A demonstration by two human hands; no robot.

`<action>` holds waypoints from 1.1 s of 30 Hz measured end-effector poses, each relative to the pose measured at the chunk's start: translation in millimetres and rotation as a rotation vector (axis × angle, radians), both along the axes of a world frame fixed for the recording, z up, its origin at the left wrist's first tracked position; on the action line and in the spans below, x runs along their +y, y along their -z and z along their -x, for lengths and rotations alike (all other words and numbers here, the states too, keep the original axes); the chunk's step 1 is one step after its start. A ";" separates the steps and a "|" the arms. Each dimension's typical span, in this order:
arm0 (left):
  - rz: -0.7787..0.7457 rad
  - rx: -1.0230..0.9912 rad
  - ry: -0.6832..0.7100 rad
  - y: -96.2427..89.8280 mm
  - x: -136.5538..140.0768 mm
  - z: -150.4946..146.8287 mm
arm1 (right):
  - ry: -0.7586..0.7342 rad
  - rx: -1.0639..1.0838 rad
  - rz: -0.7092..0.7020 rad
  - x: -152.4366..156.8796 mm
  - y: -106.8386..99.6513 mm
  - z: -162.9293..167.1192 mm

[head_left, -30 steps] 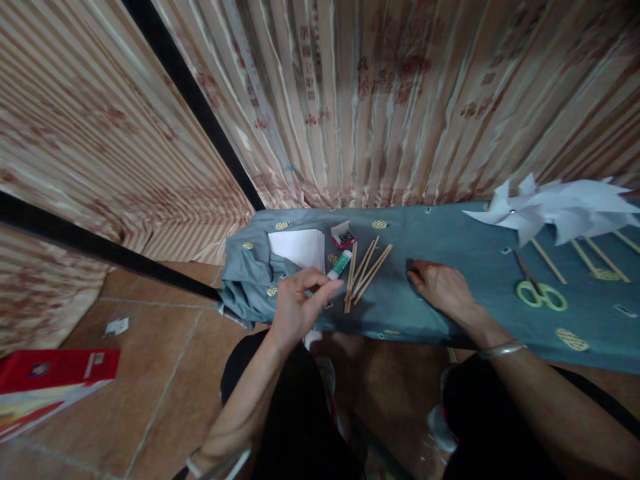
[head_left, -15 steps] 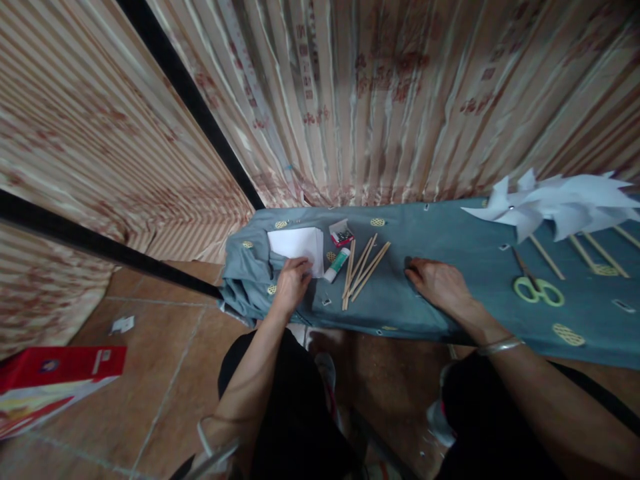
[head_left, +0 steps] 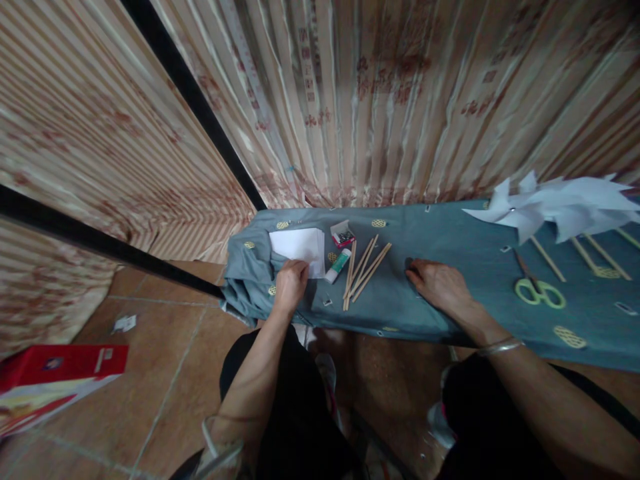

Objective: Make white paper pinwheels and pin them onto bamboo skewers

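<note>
My left hand (head_left: 291,285) is closed at the lower edge of a stack of white paper sheets (head_left: 299,244), its fingers pinching a fold of the teal tablecloth (head_left: 435,230) that rises over the paper's near corner. Farther right, my right hand (head_left: 439,283) is closed too, with a small dark tuck of the cloth at its fingertips. Between both hands lie a glue stick (head_left: 338,265), several thin wooden sticks (head_left: 369,268) and a small open box of pins (head_left: 343,235).
Green-handled scissors (head_left: 540,292) lie right of my right hand. Behind them, several white paper pinwheels (head_left: 565,203) on sticks overlap. A pleated curtain (head_left: 360,100) hangs behind the table. Black poles (head_left: 195,107) stand at left, and a red box (head_left: 65,363) is on the tiled floor.
My left hand's fingers have curled in more tightly beside the paper. My right hand stays in place. The whole view has shifted very slightly.
</note>
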State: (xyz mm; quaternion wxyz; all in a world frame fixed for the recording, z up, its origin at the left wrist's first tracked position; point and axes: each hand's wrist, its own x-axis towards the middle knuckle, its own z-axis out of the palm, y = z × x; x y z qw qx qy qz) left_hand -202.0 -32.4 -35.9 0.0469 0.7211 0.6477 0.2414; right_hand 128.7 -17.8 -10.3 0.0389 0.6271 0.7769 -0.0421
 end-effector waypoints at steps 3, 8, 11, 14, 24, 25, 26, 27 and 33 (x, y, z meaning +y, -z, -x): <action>-0.001 -0.152 -0.083 -0.7 3.2 1.4 | -0.003 -0.003 0.007 -0.5 -1.6 1.1; 0.013 -0.360 -0.178 -2.2 7.0 2.4 | 0.000 0.005 -0.008 -0.8 0.1 0.6; 0.006 -0.525 -0.226 -5.6 7.2 2.2 | -0.002 0.003 -0.014 -0.6 1.2 0.2; 0.000 -0.708 -0.283 -9.3 7.0 2.7 | 0.003 0.013 -0.019 -0.5 1.7 0.0; -0.157 -1.239 -0.514 -19.3 6.5 6.0 | 0.002 0.019 -0.003 -0.5 1.9 -0.9; -0.207 -1.235 -0.505 -22.8 5.9 6.8 | 0.004 0.017 0.000 -0.5 1.5 -0.8; -0.261 -1.212 -0.486 -27.0 5.2 7.6 | 0.003 0.017 0.000 -0.5 1.0 -0.7; -0.322 -1.169 -0.453 -31.8 4.3 8.2 | 0.002 0.019 -0.003 -0.7 0.6 -0.7; -0.546 -1.044 -0.275 -75.2 -8.7 -9.1 | 0.005 0.092 -0.018 -4.7 2.0 -5.6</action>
